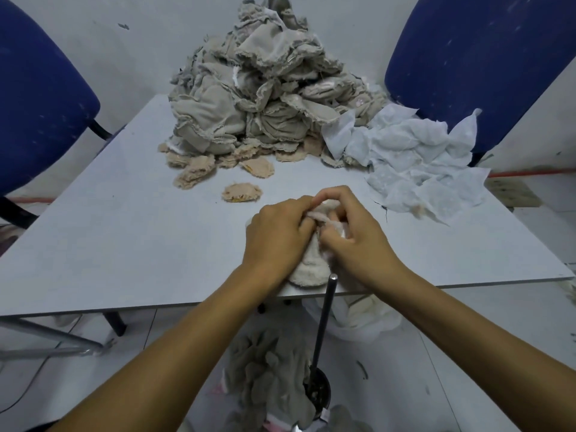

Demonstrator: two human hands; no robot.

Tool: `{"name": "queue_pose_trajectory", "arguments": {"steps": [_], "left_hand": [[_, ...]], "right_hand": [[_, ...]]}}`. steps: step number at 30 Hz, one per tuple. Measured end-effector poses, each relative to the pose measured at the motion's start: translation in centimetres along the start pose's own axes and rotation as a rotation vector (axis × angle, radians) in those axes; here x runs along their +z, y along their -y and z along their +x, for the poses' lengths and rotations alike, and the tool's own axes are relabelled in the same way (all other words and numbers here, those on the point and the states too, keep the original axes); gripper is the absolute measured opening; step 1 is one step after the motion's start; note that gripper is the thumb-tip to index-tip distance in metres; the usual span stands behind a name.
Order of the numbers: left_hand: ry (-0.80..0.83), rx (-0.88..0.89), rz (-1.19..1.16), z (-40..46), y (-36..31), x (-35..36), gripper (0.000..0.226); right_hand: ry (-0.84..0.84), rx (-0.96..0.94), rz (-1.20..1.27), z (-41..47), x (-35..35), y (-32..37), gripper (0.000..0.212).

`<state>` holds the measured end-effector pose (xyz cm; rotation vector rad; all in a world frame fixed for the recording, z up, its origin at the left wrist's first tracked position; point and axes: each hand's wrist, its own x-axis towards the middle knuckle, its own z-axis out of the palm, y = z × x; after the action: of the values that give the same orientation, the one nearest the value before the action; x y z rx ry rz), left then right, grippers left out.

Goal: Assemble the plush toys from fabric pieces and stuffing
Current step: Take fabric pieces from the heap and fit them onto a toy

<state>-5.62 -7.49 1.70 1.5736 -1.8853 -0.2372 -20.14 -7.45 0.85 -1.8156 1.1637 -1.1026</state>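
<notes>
Gripping at frame centre: left hand [276, 236] curled over cream plush piece [311, 269] from the left, right hand [358, 232] pinching its top from the right; piece sits between them on table [124, 244] near edge.

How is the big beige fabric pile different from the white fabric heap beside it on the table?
The beige fabric pile is tall and mounded, while the white fabric heap lies low and spread out. The beige pieces look thick with frayed edges; the white pieces look thin and sheer. Both rest on the far part of the grey table.
</notes>
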Motion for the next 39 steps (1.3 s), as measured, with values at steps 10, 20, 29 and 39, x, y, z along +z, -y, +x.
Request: {"name": "queue_pose_trajectory", "arguments": {"steps": [10, 20, 29, 39], "left_hand": [[0.076, 0.057, -0.163, -0.1, 2.0, -0.5, 0.043], [0.49, -0.132, -0.586, 0.6, 1.0, -0.8, 0.069], [-0.071, 0.054, -0.134, -0.8, 0.9, -0.4, 0.034], [0.104, -0.209, -0.576, 0.2, 1.1, -1.3, 0.041]], "right_hand": [[0.015, -0.015, 0.084, -0.4, 0.0, 1.0, 0.054], [-0.071, 0.163, 0.05, -0.7, -0.1, 0.0, 0.053], [0.0, 0.128, 0.233, -0.6, 0.4, 1.5, 0.037], [0.058, 0.059, 0.209, -0.7, 0.6, 1.4, 0.044]]}}
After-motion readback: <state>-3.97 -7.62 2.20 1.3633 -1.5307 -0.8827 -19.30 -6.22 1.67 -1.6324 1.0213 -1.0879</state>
